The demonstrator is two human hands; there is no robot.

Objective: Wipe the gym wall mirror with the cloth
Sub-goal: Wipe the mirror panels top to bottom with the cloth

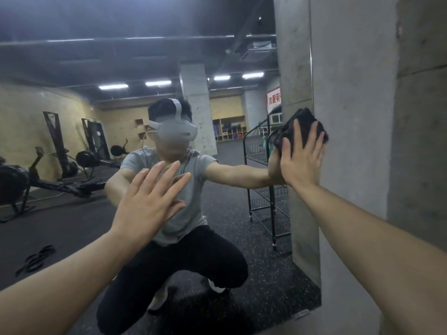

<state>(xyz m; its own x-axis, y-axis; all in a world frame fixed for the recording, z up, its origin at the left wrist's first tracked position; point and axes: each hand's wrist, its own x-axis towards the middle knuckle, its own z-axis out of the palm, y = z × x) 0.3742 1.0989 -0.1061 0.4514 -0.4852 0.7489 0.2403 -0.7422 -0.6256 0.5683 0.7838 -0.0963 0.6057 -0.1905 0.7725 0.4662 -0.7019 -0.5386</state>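
The wall mirror [96, 226] fills the left and middle of the head view and ends at a vertical right edge next to a concrete pillar. My right hand [302, 158] lies flat with fingers spread, pressing a dark crumpled cloth [302, 123] against the glass at that right edge, about mid-height. My left hand [151, 201] is open with fingers apart, held up against or just in front of the glass near the centre, holding nothing. The mirror reflects me squatting in a grey shirt and black trousers.
A concrete pillar [358, 141] stands directly right of the mirror. In the reflection are rowing machines [48, 182] at the left, a black wire rack [268, 189] at the right, dark rubber flooring and storage cubbies far behind.
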